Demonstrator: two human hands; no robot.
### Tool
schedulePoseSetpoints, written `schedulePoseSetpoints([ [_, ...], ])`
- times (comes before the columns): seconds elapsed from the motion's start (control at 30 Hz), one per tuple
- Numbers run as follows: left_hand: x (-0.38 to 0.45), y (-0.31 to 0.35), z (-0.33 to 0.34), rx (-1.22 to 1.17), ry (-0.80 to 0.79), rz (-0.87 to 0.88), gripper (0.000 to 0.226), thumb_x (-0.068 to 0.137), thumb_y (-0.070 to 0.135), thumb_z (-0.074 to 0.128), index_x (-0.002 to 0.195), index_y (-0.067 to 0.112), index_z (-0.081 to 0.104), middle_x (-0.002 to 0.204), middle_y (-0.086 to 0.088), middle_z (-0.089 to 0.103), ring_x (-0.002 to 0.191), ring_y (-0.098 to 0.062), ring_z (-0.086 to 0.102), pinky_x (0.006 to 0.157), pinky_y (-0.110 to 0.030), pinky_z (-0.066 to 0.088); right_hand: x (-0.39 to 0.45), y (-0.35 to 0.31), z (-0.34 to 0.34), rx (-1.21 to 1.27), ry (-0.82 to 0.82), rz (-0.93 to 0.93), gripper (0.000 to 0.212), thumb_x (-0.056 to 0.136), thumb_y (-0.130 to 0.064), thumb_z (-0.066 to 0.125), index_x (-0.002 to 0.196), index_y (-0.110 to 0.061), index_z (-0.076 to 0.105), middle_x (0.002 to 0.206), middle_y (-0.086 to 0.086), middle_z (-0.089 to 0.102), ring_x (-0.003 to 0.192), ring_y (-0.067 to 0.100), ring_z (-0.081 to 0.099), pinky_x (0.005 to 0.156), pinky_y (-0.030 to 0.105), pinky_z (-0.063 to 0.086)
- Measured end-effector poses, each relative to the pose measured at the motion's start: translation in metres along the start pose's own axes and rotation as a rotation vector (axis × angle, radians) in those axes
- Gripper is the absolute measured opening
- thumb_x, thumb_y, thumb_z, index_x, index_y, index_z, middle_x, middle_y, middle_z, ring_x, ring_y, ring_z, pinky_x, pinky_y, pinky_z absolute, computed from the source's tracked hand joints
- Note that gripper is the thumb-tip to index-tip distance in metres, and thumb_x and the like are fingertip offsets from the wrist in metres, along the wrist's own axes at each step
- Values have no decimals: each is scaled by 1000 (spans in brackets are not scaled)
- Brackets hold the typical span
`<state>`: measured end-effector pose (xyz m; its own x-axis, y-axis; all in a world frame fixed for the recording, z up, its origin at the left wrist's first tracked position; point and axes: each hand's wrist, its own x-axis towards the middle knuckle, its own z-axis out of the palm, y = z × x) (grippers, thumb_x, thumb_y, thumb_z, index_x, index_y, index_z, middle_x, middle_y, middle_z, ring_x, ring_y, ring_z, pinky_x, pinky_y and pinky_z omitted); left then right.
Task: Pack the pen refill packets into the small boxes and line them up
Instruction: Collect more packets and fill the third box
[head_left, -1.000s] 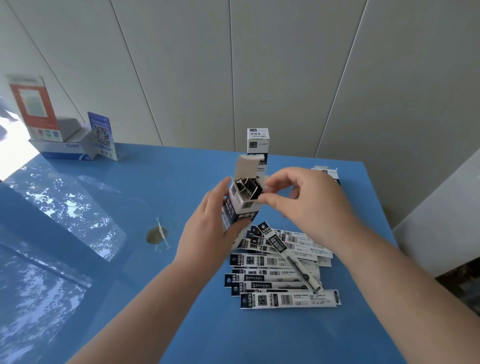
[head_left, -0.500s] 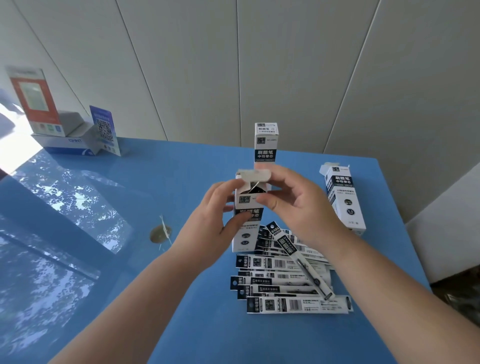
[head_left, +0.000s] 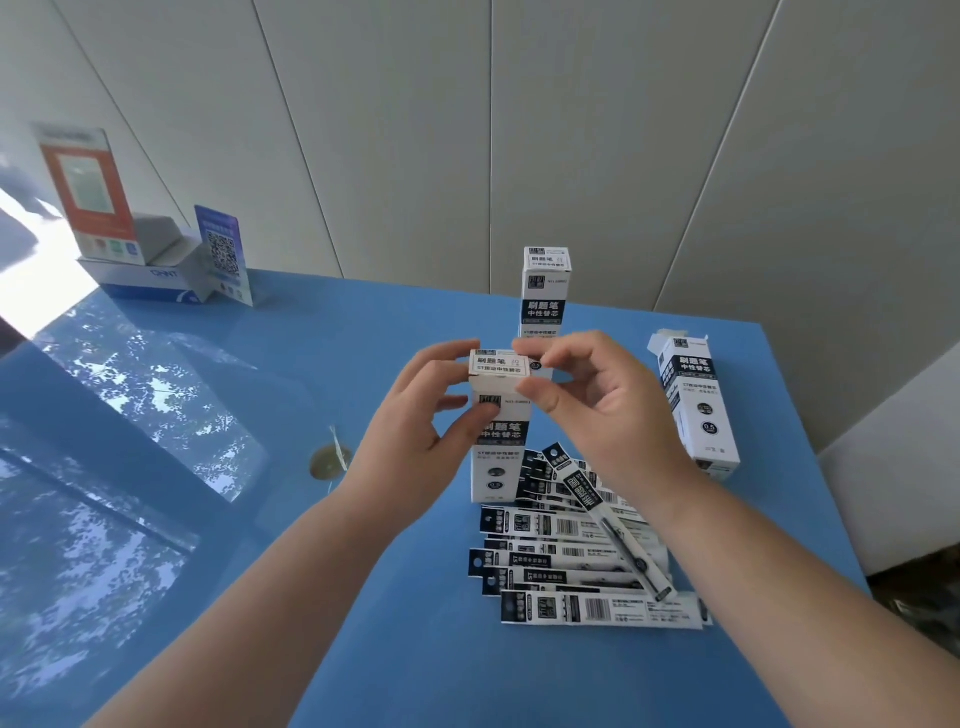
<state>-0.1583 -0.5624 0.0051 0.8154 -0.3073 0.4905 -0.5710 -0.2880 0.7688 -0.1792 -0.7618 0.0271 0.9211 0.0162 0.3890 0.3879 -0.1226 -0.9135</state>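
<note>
Closing a filled box. The left hand grips the upright box, standing on the surface beside the loose packets; the right hand pinches its lid. Press the lid flat while steadying the body. Contents hidden. Far box closed; right box has raised flaps.

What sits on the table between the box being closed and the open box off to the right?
In the head view, the right hand hangs between the held box and the open box. Below it, the refill packet pile's top edge reaches in; the rest is bare blue table.
</note>
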Motion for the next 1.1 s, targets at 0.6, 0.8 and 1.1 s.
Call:
schedulePoseSetpoints([
  [0.6,0,5,0,21,38,-2,20,101,32,50,115,33,64,139,16,53,121,-7,61,91,-14,49,-3,9,-3,-148,-112,-106,12,92,-28,69,105,-27,70,134,-3,62,125,10,60,92,23,55],
  [0.8,-17,-1,5,-4,-35,-145,68,92,19,70,132,63,36,131,30,53,127,-3,55,90,-15,52,-3,14,2,-190,-133,-136,16,93,-23,71,108,-24,66,127,-4,65,117,14,64,92,27,57],
  [1.1,-32,3,35,112,108,-368,73,74,48,78,135,56,40,126,32,54,114,7,57,86,-32,58,-9,11,9,-220,-100,-133,24,91,-15,74,109,-29,67,126,-18,60,115,7,63,92,17,53],
])
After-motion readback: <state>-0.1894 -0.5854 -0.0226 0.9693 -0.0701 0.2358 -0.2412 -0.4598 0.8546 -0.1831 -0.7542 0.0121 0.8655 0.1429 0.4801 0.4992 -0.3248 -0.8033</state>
